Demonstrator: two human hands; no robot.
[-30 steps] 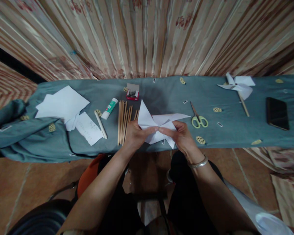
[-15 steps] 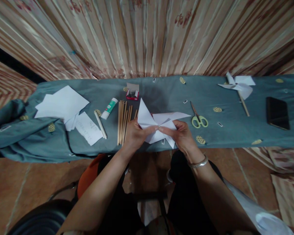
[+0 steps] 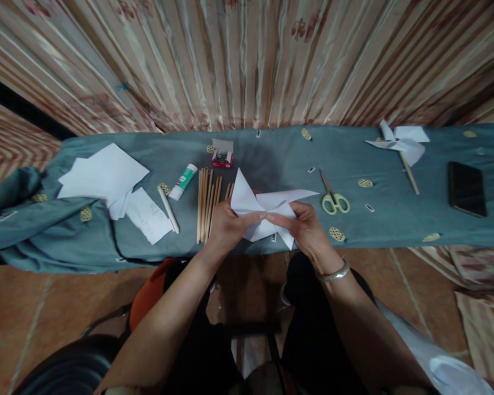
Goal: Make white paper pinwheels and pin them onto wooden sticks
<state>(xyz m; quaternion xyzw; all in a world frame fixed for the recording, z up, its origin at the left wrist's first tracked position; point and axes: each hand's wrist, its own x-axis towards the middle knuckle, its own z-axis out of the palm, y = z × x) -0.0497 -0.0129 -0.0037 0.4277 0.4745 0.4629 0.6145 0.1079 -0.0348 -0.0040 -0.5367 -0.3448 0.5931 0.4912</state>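
Note:
A white paper pinwheel (image 3: pixel 244 198) is held between both hands above the front of the table. My left hand (image 3: pixel 227 224) grips its left side, with the thumb pressing near the centre. From the right, my right hand (image 3: pixel 305 225) grips it too, its thumb tip almost meeting the other thumb. A small shiny pin head shows at the centre between the thumbs. My remaining fingers are mostly hidden under the paper. Several wooden sticks (image 3: pixel 206 203) lie just left of my left hand. Green-handled scissors (image 3: pixel 333 198) lie to the right of my right hand.
On the blue-green cloth (image 3: pixel 280 153) stands an open red box of pins (image 3: pixel 222 154). A glue stick (image 3: pixel 183 182), a white pen (image 3: pixel 169 209) and paper sheets (image 3: pixel 107 173) lie left. A finished pinwheel on a stick (image 3: pixel 407 148) and a black phone (image 3: pixel 466 189) lie right.
Almost nothing differs. Both hands keep the same hold on the paper pinwheel, whose upper left blade tip sits very slightly lower.

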